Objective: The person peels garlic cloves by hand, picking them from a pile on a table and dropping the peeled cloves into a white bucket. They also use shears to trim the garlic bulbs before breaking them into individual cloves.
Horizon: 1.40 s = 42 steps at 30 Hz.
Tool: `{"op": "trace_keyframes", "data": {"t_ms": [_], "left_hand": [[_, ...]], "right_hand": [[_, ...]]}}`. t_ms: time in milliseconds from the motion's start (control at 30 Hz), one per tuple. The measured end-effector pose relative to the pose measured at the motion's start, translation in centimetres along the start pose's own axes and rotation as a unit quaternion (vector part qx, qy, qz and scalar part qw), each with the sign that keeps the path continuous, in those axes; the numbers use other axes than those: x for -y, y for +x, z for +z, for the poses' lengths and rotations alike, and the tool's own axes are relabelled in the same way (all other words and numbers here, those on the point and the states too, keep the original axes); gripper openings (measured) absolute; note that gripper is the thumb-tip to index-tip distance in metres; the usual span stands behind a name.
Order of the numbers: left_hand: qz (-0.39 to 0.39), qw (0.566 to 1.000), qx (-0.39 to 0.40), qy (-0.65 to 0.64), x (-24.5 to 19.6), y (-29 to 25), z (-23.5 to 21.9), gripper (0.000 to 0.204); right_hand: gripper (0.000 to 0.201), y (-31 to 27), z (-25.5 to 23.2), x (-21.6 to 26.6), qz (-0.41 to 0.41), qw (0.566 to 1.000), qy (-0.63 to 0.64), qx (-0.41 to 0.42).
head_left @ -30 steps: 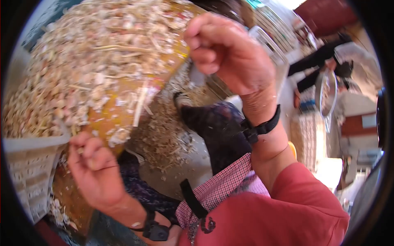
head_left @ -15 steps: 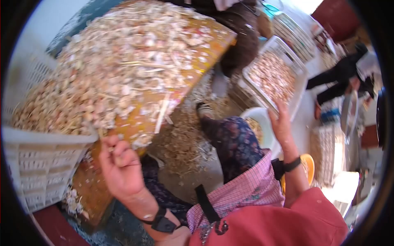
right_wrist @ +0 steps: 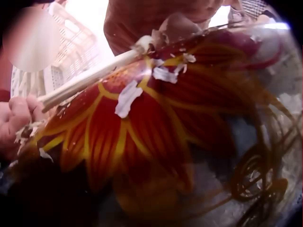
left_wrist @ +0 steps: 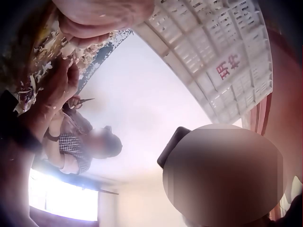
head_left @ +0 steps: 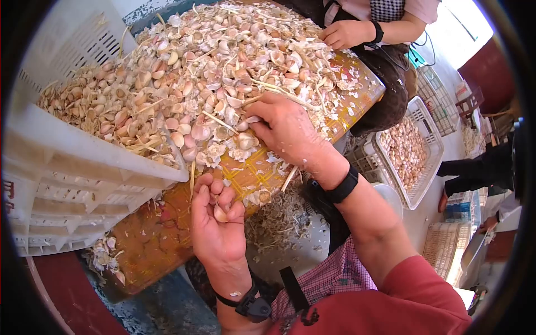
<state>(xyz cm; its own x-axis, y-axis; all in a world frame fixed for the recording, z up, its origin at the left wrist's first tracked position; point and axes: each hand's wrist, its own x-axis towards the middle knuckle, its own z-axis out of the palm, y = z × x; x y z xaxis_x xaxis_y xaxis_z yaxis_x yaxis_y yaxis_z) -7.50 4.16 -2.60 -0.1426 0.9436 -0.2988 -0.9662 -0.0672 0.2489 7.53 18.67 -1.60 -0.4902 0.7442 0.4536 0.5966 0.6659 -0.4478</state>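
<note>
Your left hand (head_left: pixel 216 223) sits at the near edge of the table (head_left: pixel 151 245), fingers curled round a single garlic clove (head_left: pixel 220 213), pinched between thumb and fingertips. Held low and close to you, probably so you can work it while the skins drop off the edge: there's a litter of husk on the floor (head_left: pixel 279 223) right below

Your right hand (head_left: pixel 282 125) is out on the garlic pile (head_left: pixel 212 72), fingers spread flat and relaxed over the cloves, nothing visibly gripped. Looks like it's raking or feeling for a clove; fingertips are partly buried, so can't rule out a light pinch

Pile is banked against the white crate (head_left: pixel 84 173) on your left, which keeps it within reach of both hands. Dry stalks (head_left: pixel 279 92) lie mixed through it

Second person across the table, hand (head_left: pixel 340 33) also at the pile. Filled basket of cloves (head_left: pixel 410 151) on the floor to your right, well apart from the table

Wrist cams add little: the right one shows only the patterned tabletop (right_wrist: pixel 142 137) up close, with a stalk (right_wrist: pixel 90 78) and skin flakes on it
</note>
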Motion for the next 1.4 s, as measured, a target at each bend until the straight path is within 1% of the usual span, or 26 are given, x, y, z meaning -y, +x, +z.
{"op": "trace_keyframes", "data": {"t_ms": [67, 100, 167, 200, 267, 333, 367, 467, 500, 533, 600, 633, 667, 733, 767, 833, 867, 933, 967, 1000, 1067, 1100, 1233, 1300, 1333, 1400], "left_hand": [[0.004, 1.0, 0.0, 0.017, 0.2, -0.2, 0.3, 0.017], [0.008, 1.0, -0.002, 0.013, 0.4, -0.3, 0.4, 0.017], [0.031, 0.992, -0.025, 0.12, 1.0, -0.5, 0.8, 0.018], [0.035, 0.992, -0.026, 0.116, 1.4, -0.6, 1.3, 0.018], [-0.029, 0.986, -0.015, 0.161, 2.1, -1.2, 2.5, 0.019], [-0.03, 0.987, 0.0, 0.16, 2.9, -1.7, 3.4, 0.024], [-0.022, 0.99, 0.014, 0.14, 3.4, -2.1, 3.6, 0.027], [-0.021, 0.99, 0.059, 0.128, 3.3, -2.7, 4.0, 0.034], [-0.018, 0.989, 0.054, 0.14, 3.4, -3.0, 4.2, 0.032], [-0.015, 0.987, 0.05, 0.151, 3.4, -3.3, 4.5, 0.03], [-0.007, 0.987, 0.046, 0.155, 3.7, -3.7, 5.1, 0.029], [0.001, 0.986, 0.039, 0.162, 3.6, -4.1, 5.4, 0.027], [-0.001, 0.986, 0.038, 0.163, 3.3, -4.5, 5.8, 0.027], [-0.011, 0.966, 0.119, 0.23, 2.8, -5.3, 6.6, 0.027], [0.022, 0.943, 0.2, 0.264, 2.6, -5.6, 6.4, 0.027], [0.093, 0.87, 0.392, 0.284, 2.6, -6.1, 6.6, 0.025], [-0.032, 0.939, 0.326, 0.101, 2.9, -7.5, 7.4, 0.027], [-0.039, 0.931, 0.35, 0.094, 2.9, -9.2, 9.0, 0.027], [-0.042, 0.921, 0.378, 0.086, 3.0, -9.7, 9.4, 0.027], [-0.042, 0.922, 0.374, 0.087, 3.5, -10.0, 9.6, 0.027], [-0.031, 0.945, 0.325, -0.011, 4.2, -10.9, 9.9, 0.029], [-0.048, 0.954, 0.297, -0.008, 3.8, -11.3, 10.5, 0.033], [-0.051, 0.95, 0.309, 0.004, 3.9, -10.8, 10.8, 0.035], [-0.008, 0.969, 0.246, 0.003, 4.1, -11.2, 11.5, 0.038], [-0.004, 0.968, 0.251, 0.005, 4.0, -11.1, 11.4, 0.038], [-0.053, 0.949, 0.312, 0.019, 3.8, -10.9, 10.7, 0.031]], "right_hand": [[0.011, -0.6, -0.5, -0.2, 0.017, 0.997, 0.071, 0.001], [0.014, -0.9, -0.9, -0.4, -0.006, 0.996, 0.089, -0.001], [0.016, -1.0, -2.8, 1.5, 0.002, 0.992, 0.123, 0.011], [0.018, -1.0, -4.0, 2.6, 0.012, 0.987, 0.157, 0.02], [0.02, -1.4, -5.0, 3.7, 0.006, 0.978, 0.2, 0.053], [0.02, -2.1, -5.2, 4.5, -0.066, 0.932, 0.339, 0.113], [0.023, -2.9, -5.4, 5.6, 0.063, 0.872, 0.455, 0.168], [0.024, -3.5, -5.7, 5.6, 0.038, 0.851, 0.498, 0.164], [0.026, -3.6, -5.9, 5.5, -0.005, 0.888, 0.435, 0.151], [0.026, -3.6, -6.2, 5.5, -0.005, 0.889, 0.433, 0.151], [0.029, -3.6, -6.9, 5.7, -0.088, 0.951, 0.278, 0.105], [0.031, -3.6, -7.4, 5.6, -0.085, 0.932, 0.326, 0.137], [0.031, -3.6, -8.4, 5.4, -0.083, 0.931, 0.327, 0.136], [0.029, -3.1, -10.1, 4.8, 0.076, 0.845, 0.509, 0.146], [0.026, -2.6, -9.4, 4.1, 0.158, 0.842, 0.514, 0.052], [0.021, -2.2, -6.8, 1.5, 0.161, 0.896, 0.414, 0.025], [0.021, -2.4, -5.0, 0.5, 0.15, 0.912, 0.38, 0.024], [0.021, -1.8, -3.9, 1.9, 0.082, 0.965, 0.236, 0.079], [0.022, -1.9, -2.6, 1.9, 0.037, 0.981, 0.181, 0.06], [0.022, -1.8, -1.7, 1.7, 0.039, 0.98, 0.184, 0.063], [0.017, -2.1, -0.2, 1.7, 0.012, 0.993, 0.114, 0.017], [0.016, -2.0, -0.4, 1.6, 0.021, 0.994, 0.094, 0.047], [0.017, -2.1, -0.1, 1.2, 0.012, 0.996, 0.084, 0.042], [0.017, -2.4, 0.2, 1.2, 0.017, 0.994, 0.108, 0.021], [0.017, -2.2, 0.1, 1.2, 0.017, 0.992, 0.128, -0.001], [0.016, -2.2, -0.9, 0.9, 0.022, 0.991, 0.128, -0.012]]}}
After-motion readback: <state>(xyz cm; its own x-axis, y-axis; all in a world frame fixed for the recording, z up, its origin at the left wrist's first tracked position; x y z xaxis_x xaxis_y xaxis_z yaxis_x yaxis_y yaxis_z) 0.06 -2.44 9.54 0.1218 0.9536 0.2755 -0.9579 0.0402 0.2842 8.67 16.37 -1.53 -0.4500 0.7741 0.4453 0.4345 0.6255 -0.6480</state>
